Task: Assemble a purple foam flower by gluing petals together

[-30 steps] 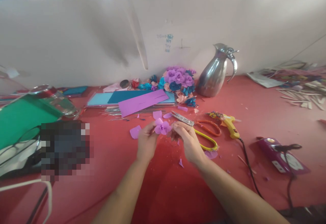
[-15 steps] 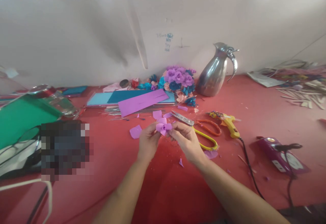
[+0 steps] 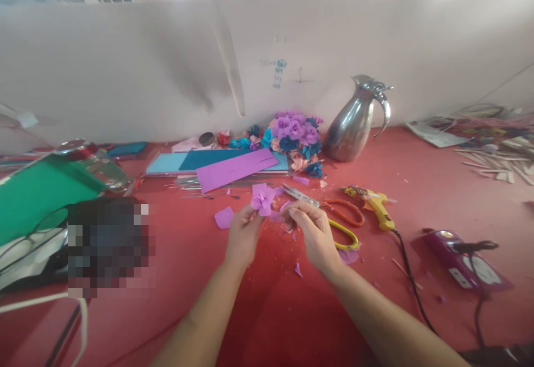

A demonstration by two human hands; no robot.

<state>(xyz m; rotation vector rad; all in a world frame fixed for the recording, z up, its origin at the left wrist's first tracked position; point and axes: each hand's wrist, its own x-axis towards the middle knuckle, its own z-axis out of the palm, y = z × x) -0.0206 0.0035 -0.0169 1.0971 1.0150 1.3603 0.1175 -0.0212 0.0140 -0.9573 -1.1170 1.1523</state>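
A small purple paper flower [image 3: 262, 199] is pinched in my left hand [image 3: 244, 233], held up above the red table [image 3: 267, 322]. To its right, my right hand [image 3: 312, 228] is closed near some purple paper, apart from the flower; what its fingertips hold, if anything, is too small to name. A loose purple petal [image 3: 224, 218] lies left of my left hand. Scissors with red and yellow handles [image 3: 344, 236] lie just behind and beside my right hand.
A yellow glue gun [image 3: 379, 211] and a purple power socket [image 3: 463, 258] are on the right. Behind stand a steel jug [image 3: 350, 122] and a bunch of paper flowers [image 3: 294, 133]. Purple paper strip [image 3: 236, 169] lies over blue sheets. A glass jar [image 3: 102, 169] is at left.
My right hand has come away from the flower and moved slightly right. The flower, still in my left hand, has shifted a little up and left and turned. The camera view has shifted slightly.
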